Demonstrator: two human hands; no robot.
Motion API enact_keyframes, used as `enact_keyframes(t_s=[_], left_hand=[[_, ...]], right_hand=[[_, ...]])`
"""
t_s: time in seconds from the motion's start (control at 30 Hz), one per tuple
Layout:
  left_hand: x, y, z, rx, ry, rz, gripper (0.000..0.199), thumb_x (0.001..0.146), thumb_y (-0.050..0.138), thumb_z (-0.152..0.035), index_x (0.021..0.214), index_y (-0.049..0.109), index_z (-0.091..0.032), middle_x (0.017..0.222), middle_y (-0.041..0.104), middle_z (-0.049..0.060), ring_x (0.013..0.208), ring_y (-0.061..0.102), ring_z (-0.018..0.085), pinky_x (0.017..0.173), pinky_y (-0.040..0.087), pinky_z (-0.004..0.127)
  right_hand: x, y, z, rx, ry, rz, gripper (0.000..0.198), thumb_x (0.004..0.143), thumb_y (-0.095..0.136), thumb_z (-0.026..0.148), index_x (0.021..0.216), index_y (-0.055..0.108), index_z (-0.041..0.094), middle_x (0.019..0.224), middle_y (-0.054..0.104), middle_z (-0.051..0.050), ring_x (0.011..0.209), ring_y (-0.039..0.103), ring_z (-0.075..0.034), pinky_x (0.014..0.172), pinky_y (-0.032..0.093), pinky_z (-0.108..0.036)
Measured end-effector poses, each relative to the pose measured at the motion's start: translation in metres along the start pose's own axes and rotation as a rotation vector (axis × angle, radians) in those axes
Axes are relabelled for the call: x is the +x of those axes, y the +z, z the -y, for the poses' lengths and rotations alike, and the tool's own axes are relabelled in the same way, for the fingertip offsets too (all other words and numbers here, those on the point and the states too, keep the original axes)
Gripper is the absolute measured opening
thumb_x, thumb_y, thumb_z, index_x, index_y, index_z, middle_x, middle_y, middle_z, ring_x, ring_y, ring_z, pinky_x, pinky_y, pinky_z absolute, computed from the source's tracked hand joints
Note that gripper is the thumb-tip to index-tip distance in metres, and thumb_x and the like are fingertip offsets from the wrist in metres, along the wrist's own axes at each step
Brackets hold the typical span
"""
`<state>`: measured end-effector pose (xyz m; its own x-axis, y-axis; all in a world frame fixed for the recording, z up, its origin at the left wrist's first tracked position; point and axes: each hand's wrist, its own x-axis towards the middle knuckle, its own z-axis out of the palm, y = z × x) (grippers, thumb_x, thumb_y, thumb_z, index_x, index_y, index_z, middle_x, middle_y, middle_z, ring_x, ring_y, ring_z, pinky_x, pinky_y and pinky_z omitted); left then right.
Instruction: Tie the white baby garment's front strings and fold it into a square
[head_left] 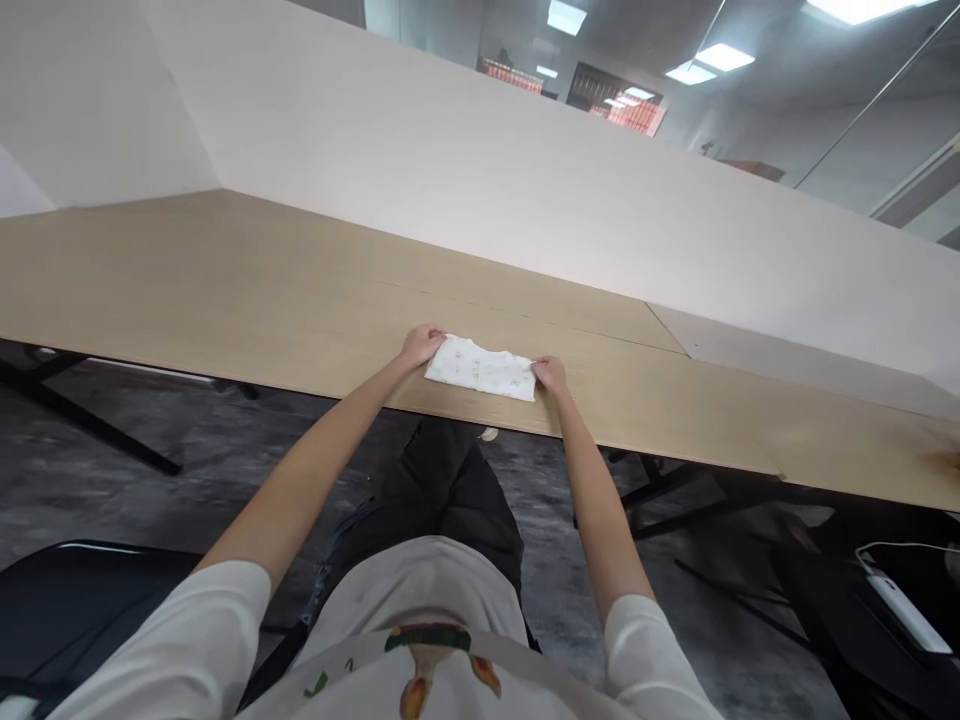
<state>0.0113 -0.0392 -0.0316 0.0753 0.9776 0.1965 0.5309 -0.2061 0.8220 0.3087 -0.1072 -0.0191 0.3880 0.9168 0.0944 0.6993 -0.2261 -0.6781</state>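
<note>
A small white folded garment with a faint scattered print lies near the front edge of the wooden table. Its upper edge dips in a curve like a neckline. My left hand has its fingers closed on the upper left corner. At the upper right corner, my right hand pinches the cloth between thumb and fingers. The garment looks flat between both hands, its lower edge close to the table's edge.
The long table runs across the view, backed by a white partition. A black chair stands at lower left. Another dark seat at lower right bears a white power strip with a cable.
</note>
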Motion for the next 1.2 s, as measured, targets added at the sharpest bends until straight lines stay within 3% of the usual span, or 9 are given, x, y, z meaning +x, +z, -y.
enact_keyframes(t_s=[0.2, 0.4, 0.67, 0.93, 1.2], left_hand=[[-0.002, 0.007, 0.021, 0.097, 0.096, 0.012, 0.033, 0.08, 0.055, -0.036, 0.101, 0.073, -0.016, 0.11, 0.073, 0.011, 0.103, 0.065, 0.025, 0.092, 0.049, 0.033], [-0.004, 0.007, 0.018, 0.263, 0.122, 0.03, 0.034, 0.085, 0.051, -0.036, 0.106, 0.068, -0.017, 0.113, 0.07, 0.012, 0.105, 0.062, 0.024, 0.094, 0.046, 0.035], [-0.012, 0.005, 0.016, 0.228, 0.13, 0.014, 0.03, 0.085, 0.051, -0.035, 0.102, 0.069, -0.018, 0.103, 0.072, 0.009, 0.094, 0.063, 0.021, 0.085, 0.047, 0.031], [-0.011, 0.007, 0.014, 0.306, 0.09, -0.059, 0.033, 0.081, 0.061, -0.035, 0.103, 0.075, -0.015, 0.109, 0.072, 0.014, 0.103, 0.063, 0.026, 0.094, 0.045, 0.036], [-0.011, 0.006, 0.018, 0.22, 0.01, -0.139, 0.038, 0.091, 0.043, -0.031, 0.102, 0.076, -0.016, 0.109, 0.073, 0.012, 0.102, 0.065, 0.025, 0.09, 0.047, 0.034]], right_hand=[[0.002, 0.005, -0.006, -0.05, -0.002, 0.056, 0.024, 0.074, 0.056, 0.022, 0.091, 0.071, 0.015, 0.085, 0.073, -0.007, 0.077, 0.066, -0.019, 0.073, 0.049, -0.026], [0.0, 0.013, -0.011, -0.065, -0.105, -0.045, 0.027, 0.082, 0.055, 0.029, 0.1, 0.071, 0.016, 0.103, 0.073, -0.011, 0.094, 0.067, -0.022, 0.086, 0.05, -0.032], [-0.005, 0.016, -0.015, -0.101, -0.235, -0.063, 0.03, 0.089, 0.051, 0.029, 0.109, 0.069, 0.016, 0.107, 0.073, -0.011, 0.104, 0.065, -0.025, 0.092, 0.048, -0.035], [-0.004, 0.016, -0.014, -0.106, -0.182, -0.061, 0.031, 0.089, 0.054, 0.03, 0.112, 0.069, 0.016, 0.111, 0.072, -0.012, 0.104, 0.066, -0.024, 0.094, 0.048, -0.034], [-0.001, 0.018, -0.019, 0.0, -0.177, -0.077, 0.032, 0.087, 0.055, 0.033, 0.108, 0.07, 0.015, 0.111, 0.072, -0.013, 0.101, 0.067, -0.023, 0.091, 0.049, -0.034]])
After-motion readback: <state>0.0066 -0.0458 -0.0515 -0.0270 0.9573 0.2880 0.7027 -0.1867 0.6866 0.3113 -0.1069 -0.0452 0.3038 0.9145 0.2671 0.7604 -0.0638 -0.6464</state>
